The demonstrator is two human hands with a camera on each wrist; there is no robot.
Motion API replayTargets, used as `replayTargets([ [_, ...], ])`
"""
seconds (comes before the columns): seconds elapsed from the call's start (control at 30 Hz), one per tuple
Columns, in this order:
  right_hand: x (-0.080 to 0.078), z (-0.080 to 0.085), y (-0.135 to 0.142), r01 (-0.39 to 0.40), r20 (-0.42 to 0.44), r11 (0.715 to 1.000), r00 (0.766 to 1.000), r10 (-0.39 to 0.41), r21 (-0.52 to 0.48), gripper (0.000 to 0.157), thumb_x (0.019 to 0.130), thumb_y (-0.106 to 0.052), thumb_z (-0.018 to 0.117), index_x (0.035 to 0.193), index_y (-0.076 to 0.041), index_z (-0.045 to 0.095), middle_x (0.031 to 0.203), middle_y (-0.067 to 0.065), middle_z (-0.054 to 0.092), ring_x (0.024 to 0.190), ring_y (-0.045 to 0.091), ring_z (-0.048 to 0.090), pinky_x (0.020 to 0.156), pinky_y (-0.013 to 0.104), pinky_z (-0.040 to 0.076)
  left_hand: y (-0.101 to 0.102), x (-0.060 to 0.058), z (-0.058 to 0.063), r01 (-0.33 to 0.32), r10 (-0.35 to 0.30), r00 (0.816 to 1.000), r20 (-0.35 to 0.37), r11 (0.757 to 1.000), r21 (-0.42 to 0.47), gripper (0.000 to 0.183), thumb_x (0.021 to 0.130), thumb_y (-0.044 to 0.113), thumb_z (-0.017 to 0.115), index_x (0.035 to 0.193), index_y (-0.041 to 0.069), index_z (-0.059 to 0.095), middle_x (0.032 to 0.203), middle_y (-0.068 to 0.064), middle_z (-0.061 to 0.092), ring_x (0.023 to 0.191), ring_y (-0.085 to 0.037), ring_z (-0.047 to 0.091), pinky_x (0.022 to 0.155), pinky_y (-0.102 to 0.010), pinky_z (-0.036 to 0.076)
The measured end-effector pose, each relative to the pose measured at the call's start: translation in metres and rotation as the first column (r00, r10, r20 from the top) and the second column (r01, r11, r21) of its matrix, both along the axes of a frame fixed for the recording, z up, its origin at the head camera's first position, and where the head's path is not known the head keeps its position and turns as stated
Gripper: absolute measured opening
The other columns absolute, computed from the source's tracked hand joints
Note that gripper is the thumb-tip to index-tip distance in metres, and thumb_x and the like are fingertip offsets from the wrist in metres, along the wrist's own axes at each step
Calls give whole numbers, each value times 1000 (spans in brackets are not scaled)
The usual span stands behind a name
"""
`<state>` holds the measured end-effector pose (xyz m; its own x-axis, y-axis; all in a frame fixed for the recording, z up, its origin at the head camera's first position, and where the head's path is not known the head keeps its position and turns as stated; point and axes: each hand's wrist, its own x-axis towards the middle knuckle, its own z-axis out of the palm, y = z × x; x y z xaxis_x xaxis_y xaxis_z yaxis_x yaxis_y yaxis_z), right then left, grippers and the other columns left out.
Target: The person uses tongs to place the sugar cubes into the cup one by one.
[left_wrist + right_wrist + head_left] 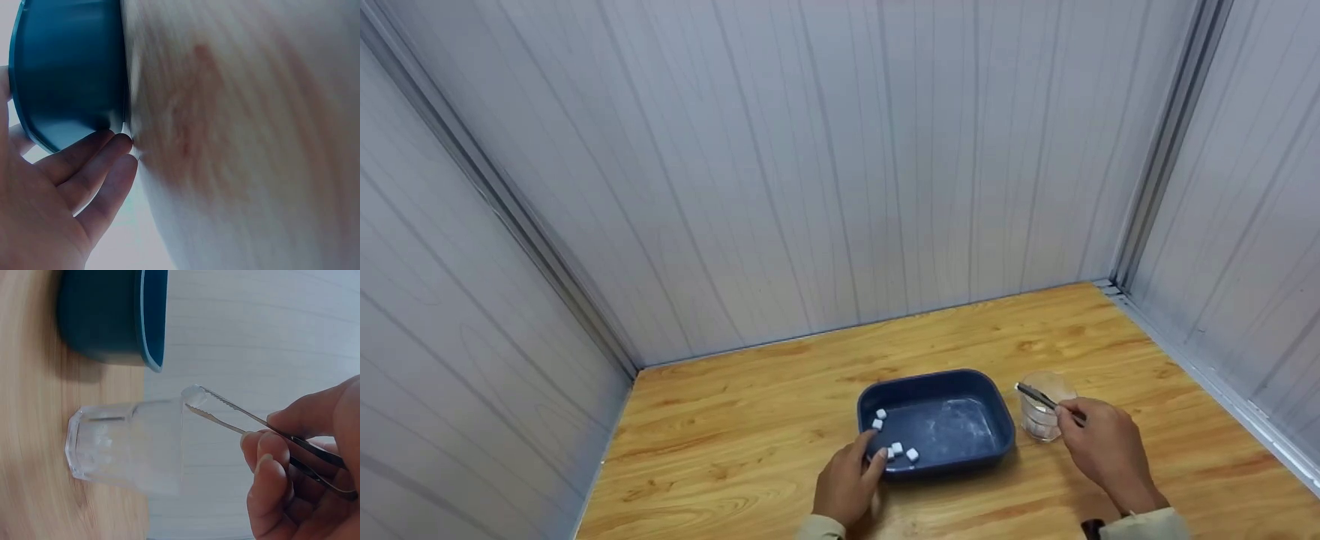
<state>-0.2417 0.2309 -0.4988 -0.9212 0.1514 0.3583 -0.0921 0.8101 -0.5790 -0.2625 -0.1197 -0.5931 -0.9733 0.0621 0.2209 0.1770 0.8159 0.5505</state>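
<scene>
A dark blue rectangular basin (952, 469) rests on the table, with several small white cubes (913, 454) in its left and near part. My left hand (846, 480) holds the basin's near left corner; in the left wrist view several fingers (107, 185) lie along its outer wall. My right hand (1102, 439) pinches metal tweezers (242, 419), whose toothed tips grip one whitish cube (194, 396). That cube is at the mouth of a clear cup (129, 444), which stands upright to the right of the basin. Blurry pale contents show in the cup's lower part.
The wood-patterned table (720, 450) meets a pale panelled wall (810, 187) at the back. More panels rise at the left and right sides. White powdery marks spread over the basin's floor.
</scene>
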Motion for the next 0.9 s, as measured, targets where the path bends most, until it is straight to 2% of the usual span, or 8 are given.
replayTargets([
  [0.13,1,-1,4,13,-29,1000,1000,-13,-6,17,87,-16,60,92,-3,72,87,12,69,77,26,65,65,47,50,0,0,0,1,-1,1000,-13,1000,-2,42,91,49,50,126,25,56,110,0,64,101,-20,60,82,-43,47],
  [0.47,3,-5,11,9,-10,1000,1000,-9,-9,23,90,-18,57,97,-1,71,90,15,69,79,29,65,68,49,48,0,0,1,8,-8,1000,-5,1000,-14,42,92,48,49,126,25,56,104,3,65,94,-17,61,76,-42,48],
  [0.9,-3,-11,18,22,91,999,996,-25,35,24,88,-18,59,100,1,69,91,15,69,76,26,63,64,48,47,0,0,0,9,-9,1000,-11,1000,-12,42,92,49,50,126,25,56,108,2,64,98,-18,60,80,-42,47],
])
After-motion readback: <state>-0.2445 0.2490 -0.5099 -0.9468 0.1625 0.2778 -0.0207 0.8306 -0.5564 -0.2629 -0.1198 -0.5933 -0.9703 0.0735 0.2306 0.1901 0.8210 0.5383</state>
